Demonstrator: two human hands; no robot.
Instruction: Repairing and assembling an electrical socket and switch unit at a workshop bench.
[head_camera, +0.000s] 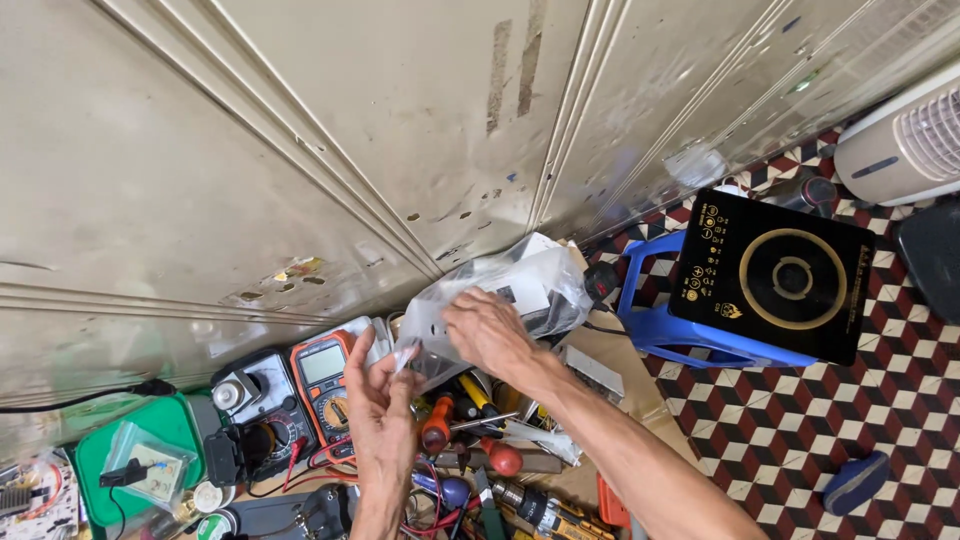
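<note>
A clear plastic bag (520, 290) with a white boxy item inside is held up over a cluttered tool pile. My right hand (488, 333) grips the bag from its underside, fingers curled into the plastic. My left hand (378, 405) pinches the bag's lower left corner between thumb and fingers. Under the hands lie screwdrivers with orange and red handles (437, 428) and an orange multimeter (322, 385).
A black induction cooker (775, 275) rests on a blue plastic stool (690, 345) at right. A white fan (905, 140) stands at far right. A green tray (130, 445) with a small bag sits at lower left. Metal shutter doors (300, 130) fill the background. The floor is chequered tile (800, 420).
</note>
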